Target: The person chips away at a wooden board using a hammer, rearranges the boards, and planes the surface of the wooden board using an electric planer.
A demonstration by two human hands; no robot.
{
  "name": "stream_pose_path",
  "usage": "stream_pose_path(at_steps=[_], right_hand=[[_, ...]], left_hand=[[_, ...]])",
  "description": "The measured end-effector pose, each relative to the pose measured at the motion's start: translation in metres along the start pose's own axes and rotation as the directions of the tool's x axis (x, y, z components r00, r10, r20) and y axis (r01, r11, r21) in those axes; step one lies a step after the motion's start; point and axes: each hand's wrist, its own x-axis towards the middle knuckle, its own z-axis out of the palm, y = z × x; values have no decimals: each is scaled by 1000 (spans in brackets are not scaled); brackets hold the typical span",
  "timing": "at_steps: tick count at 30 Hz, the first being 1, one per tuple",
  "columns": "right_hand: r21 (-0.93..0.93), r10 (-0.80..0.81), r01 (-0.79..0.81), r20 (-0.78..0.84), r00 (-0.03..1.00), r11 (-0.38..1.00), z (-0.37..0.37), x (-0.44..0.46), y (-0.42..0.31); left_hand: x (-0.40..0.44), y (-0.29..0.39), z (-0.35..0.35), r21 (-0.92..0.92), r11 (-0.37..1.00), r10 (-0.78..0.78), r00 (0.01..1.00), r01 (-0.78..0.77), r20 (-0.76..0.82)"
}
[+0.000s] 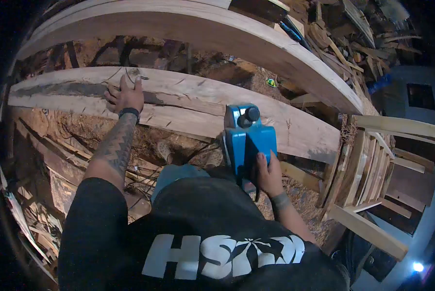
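Note:
A long pale wooden plank with a dark crack along its left half lies across the view. My left hand rests on the plank's left part, fingers spread, beside the crack. My right hand is wrapped round the rear of a blue power tool with a black knob at its front. The tool's front overlaps the plank's near edge, right of the middle. Its underside is hidden.
A second thick beam runs behind the plank. Wooden frames with slats stand at the right. Scrap wood is piled at the upper right. Wood pieces and shavings litter the ground, where my feet show.

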Motion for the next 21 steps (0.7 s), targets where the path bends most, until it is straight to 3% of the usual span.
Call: stream_pose_path(at_steps=[5, 7, 9, 11, 13, 16, 19, 21], right_hand=[[-84, -69, 60, -107, 992, 995, 31, 86, -20], [85, 65, -61, -40, 997, 995, 36, 114, -11], [103, 53, -50, -25, 998, 993, 36, 117, -13], [-26, -82, 81, -52, 995, 996, 35, 81, -13], [-25, -127, 128, 51, 991, 991, 32, 42, -12], [76, 16, -28, 155, 988, 997, 33, 11, -14], [22, -191, 191, 8, 982, 981, 53, 40, -17], [-18, -107, 107, 28, 994, 994, 68, 81, -21]], left_hand=[[-2, 3, -3, 1, 1000, -25, 1000, 25, 1], [-4, -1, 1, -2, 1000, -6, 1000, 6, -9], [1, 1, -3, -9, 1000, -3, 1000, 3, -4], [-1, 3, -6, -2, 1000, -25, 999, 25, 31], [-3, 1, -7, -20, 1000, -11, 1000, 11, 21], [-2, 4, -15, 1, 1000, -18, 999, 17, 51], [-2, 2, -9, -21, 1000, -16, 998, 17, 55], [-4, 2, -11, -22, 1000, -9, 999, 10, 54]])
